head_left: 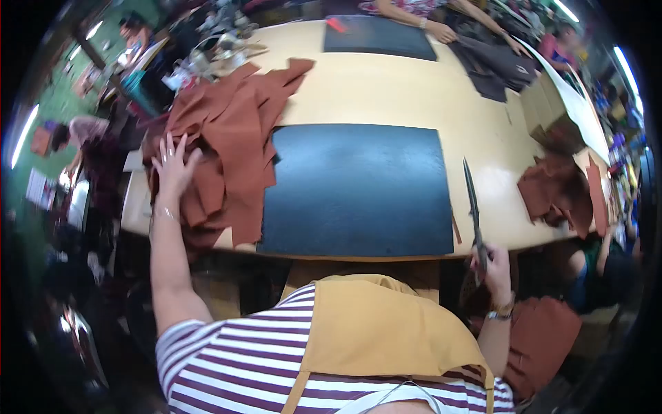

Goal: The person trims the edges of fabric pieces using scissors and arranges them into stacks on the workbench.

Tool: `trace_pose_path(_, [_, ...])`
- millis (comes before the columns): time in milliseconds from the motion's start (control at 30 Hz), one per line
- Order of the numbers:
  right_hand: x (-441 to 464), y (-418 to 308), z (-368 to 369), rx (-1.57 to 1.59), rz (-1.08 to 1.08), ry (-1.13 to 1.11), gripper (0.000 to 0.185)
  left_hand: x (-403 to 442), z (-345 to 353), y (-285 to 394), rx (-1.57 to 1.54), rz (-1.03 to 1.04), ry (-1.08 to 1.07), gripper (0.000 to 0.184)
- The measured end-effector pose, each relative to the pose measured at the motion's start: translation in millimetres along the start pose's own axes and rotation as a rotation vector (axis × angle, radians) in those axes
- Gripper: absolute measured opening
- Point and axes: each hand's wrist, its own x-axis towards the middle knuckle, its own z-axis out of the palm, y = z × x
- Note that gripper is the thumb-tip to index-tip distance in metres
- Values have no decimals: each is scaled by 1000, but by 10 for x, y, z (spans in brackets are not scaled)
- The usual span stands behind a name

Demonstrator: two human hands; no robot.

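My left hand (176,172) lies with fingers spread on a heap of reddish-brown sheets (238,141), leather or cloth, at the left of the table. The sheets have ragged edges and overlap one another. At the table's front right edge, my right hand (495,272) is closed round a pair of long dark scissors (473,200), whose blades point away from me and look closed together. Between my hands a black cutting mat (358,190) lies flat on the table (358,90). The heap covers part of the mat's left edge.
Crumpled brown pieces (555,190) lie at the right, near a cardboard box (548,114). Across the table, another person's hands (441,31) handle dark material (493,65) beside a second black mat (379,36). A narrow brown strip (456,226) lies by the near mat.
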Motion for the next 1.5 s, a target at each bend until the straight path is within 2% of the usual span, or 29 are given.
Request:
trace_pose_path(33, [116, 4, -76, -71, 17, 60, 14, -138, 63, 197, -66, 91, 135, 75])
trace_pose_path(67, [230, -42, -140, -222, -19, 114, 16, -304, -125, 527, -199, 177, 78, 85])
trace_pose_path(100, [347, -72, -226, -374, -43, 168, 18, -412, -121, 730, -191, 291, 18, 89])
trace_pose_path(167, [741, 342, -558, -506, -195, 287, 24, -544, -109, 1054, -154, 428, -103, 79])
trace_pose_path(200, [915, 438, -704, -628, -161, 326, 25, -547, -66, 1092, -81, 449, -114, 66])
trace_pose_path(233, [992, 471, -847, -746, -125, 355, 25, -497, -8, 1045, -81, 404, -145, 59])
trace_pose_path(300, [976, 267, -825, -1228, -35, 474, 16, -334, 131, 845, -14, 301, -163, 46])
trace_pose_path(333, [920, 65, -721, -1217, -76, 504, 21, -261, 155, 799, 28, 238, -186, 46])
trace_pose_path(367, [956, 90, -595, -1177, -267, 618, 23, -240, -36, 895, 90, 181, -249, 50])
trace_pose_path(400, [813, -173, -392, -1050, -347, 491, 30, -229, -276, 1086, 140, 142, -286, 54])
trace_pose_path(433, [884, -3, -241, -886, -536, 374, 38, -256, -468, 1303, 189, 104, -327, 58])
trace_pose_path(467, [928, 214, -87, -723, -716, 255, 47, -252, -571, 1540, 87, 169, -244, 60])
trace_pose_path(533, [634, 346, 446, -1010, -441, 156, 70, -296, -736, 2090, -142, 344, -130, 64])
trace_pose_path(567, [531, 400, 488, -867, -428, 86, 79, -349, -765, 2374, -295, 450, -128, 60])
trace_pose_path(600, [416, 493, 506, -853, -479, 131, 81, -413, -752, 2650, -427, 554, -200, 59])
trace_pose_path(733, [-227, 723, 348, -860, -599, 83, 72, -772, -603, 3587, -700, 865, -389, 55])
trace_pose_path(767, [-394, 851, 309, -792, -569, 67, 60, -872, -544, 3733, -667, 925, -360, 54])
trace_pose_path(833, [-739, 1076, 92, -924, -481, 9, 46, -1030, -411, 3843, -607, 1008, -279, 53])
trace_pose_path(867, [-904, 1102, -109, -938, -487, 75, 37, -1048, -381, 3843, -662, 1020, -260, 50])
trace_pose_path(933, [-1199, 1357, -558, -1075, -351, 288, 27, -1008, -376, 3790, -720, 1041, -303, 48])
trace_pose_path(967, [-1348, 1397, -796, -1131, -136, 354, 27, -988, -372, 3773, -748, 1042, -323, 48])
trace_pose_path(1033, [-1641, 1940, -1242, -1205, 286, 563, 33, -1004, -395, 3769, -750, 1038, -321, 47])
trace_pose_path(1100, [-1950, 2274, -1520, -1402, 674, 598, 35, -1017, -412, 3784, -746, 1025, -316, 47])
trace_pose_path(1167, [-2103, 2248, -1664, -1422, 989, 388, 36, -1017, -414, 3786, -734, 1021, -315, 46])
trace_pose_path(1267, [-2089, 2454, -1841, -1370, 1176, 318, 36, -1022, -413, 3795, -728, 1018, -307, 46])
trace_pose_path(1367, [-2088, 2442, -1876, -1292, 1017, 599, 29, -1033, -417, 3797, -724, 1019, -296, 46])
trace_pose_path(1467, [-1965, 2107, -1909, -710, 785, 1386, 25, -1040, -451, 3797, -728, 1022, -296, 46])
trace_pose_path(1500, [-1914, 2084, -1977, -533, 575, 1653, 26, -1047, -468, 3789, -731, 1017, -298, 46])
